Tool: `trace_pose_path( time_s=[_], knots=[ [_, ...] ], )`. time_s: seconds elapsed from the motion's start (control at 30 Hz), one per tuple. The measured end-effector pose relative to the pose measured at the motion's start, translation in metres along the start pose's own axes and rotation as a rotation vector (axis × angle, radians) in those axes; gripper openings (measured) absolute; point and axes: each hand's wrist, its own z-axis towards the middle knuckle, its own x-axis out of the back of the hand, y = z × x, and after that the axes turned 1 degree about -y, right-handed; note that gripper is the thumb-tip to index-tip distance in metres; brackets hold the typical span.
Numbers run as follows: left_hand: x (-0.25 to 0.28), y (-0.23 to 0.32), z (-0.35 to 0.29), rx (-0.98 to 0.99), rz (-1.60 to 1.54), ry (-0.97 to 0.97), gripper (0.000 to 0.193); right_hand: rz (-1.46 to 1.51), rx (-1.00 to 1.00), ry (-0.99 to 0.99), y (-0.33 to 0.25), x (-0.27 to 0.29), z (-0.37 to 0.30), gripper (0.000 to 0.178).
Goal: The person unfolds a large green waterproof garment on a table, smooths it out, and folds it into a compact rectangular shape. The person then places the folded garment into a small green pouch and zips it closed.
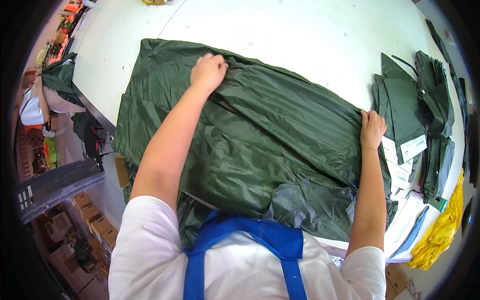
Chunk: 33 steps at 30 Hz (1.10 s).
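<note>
A large dark green sheet of thin, shiny fabric [240, 145] lies wrinkled across the white table [300, 35], part of it hanging over the near edge. My left hand [208, 72] is closed on the fabric near its far edge, left of the middle. Farther right, my right hand [372, 129] pinches the cloth at its right far corner. Long folds run between the two hands. A greyer, shinier layer [315, 205] shows at the near right of the fabric. Whether it is a finished garment cannot be told.
Folded dark green pieces [402, 100] with white printed labels [413, 148] are stacked at the right. Beside them lie papers [405, 215] and a yellow bundle [440, 225]. Another person [42, 102] is at the far left. Cardboard boxes [92, 215] stand below left.
</note>
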Motion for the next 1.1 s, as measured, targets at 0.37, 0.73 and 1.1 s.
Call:
trace_pose_path(
  time_s=[0.37,0.73,1.1],
  knots=[
    [0.036,0.005,0.051,-0.528,0.134,-0.272,0.03,0.245,0.208,-0.252,0.01,0.108,0.016,0.03],
    [0.095,-0.072,-0.293,-0.525,0.045,-0.039,0.04,0.146,0.361,-0.33,-0.05,0.219,-0.256,0.03],
    [0.06,-0.021,-0.314,-0.633,0.038,-0.284,0.081,0.371,0.369,-0.514,-0.02,0.217,-0.256,0.034]
  ],
)
